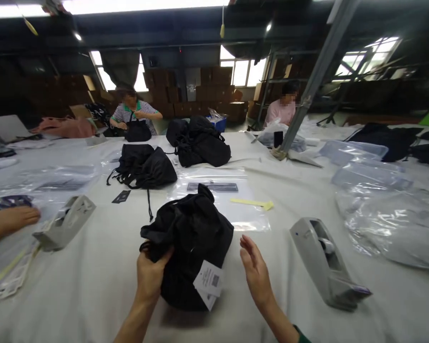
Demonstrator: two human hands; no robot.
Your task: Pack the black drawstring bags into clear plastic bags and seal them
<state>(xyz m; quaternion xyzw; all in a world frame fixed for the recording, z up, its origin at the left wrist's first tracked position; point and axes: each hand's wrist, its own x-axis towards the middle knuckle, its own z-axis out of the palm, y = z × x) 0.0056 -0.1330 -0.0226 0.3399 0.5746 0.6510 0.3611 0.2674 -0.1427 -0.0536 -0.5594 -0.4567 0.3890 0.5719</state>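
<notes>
My left hand (150, 274) grips a black drawstring bag (196, 233) by its gathered left side, holding it over the white table. White paper tags (208, 281) with a printed code hang from the bag's lower front. To the bag's right, my right hand (255, 271) is open, its fingers stretched out and apart from the cloth. Behind the bag lies a clear plastic bag (250, 216) with a printed label panel, and a yellow strip (252, 203) rests on it.
Grey tape dispensers stand at right (327, 262) and left (66, 221). More black bags (200, 143) lie farther back. Clear plastic bags (389, 214) cover the right side. A metal post (318, 71) rises there. Another person's hand (14, 221) is at far left; co-workers sit across the table.
</notes>
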